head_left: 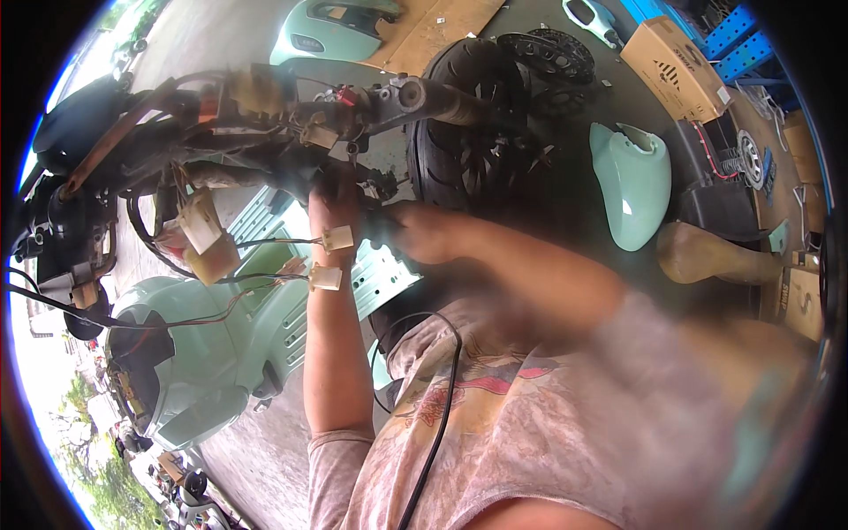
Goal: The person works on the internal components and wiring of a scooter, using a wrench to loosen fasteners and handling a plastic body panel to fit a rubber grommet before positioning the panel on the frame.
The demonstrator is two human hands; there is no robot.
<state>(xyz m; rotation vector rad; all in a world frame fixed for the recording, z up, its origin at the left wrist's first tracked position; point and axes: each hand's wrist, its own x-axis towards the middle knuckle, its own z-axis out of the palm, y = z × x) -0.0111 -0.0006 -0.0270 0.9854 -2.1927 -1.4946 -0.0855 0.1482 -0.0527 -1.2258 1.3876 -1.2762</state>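
My left hand [332, 190] reaches up into the dark stripped scooter frame [238, 146], its fingers mostly hidden among dark parts. Just right of it, my right hand [406, 230] touches or nearly touches the same area, its darkened fingertips too blurred to read. Off-white connectors [337, 238] on wires hang over my left forearm, and a larger connector bundle [201, 225] dangles farther left. A front tyre [433, 155] is behind my hands. A pale mint floorboard [386, 276] lies below them.
Mint body panels [177, 353] fill the lower left, with another [632, 185] at right. Cardboard [437, 31], a brake disc [556, 55] and a panel [327, 31] lie beyond the tyre. A box [671, 69], blue shelving [742, 57] and loose parts line the right side.
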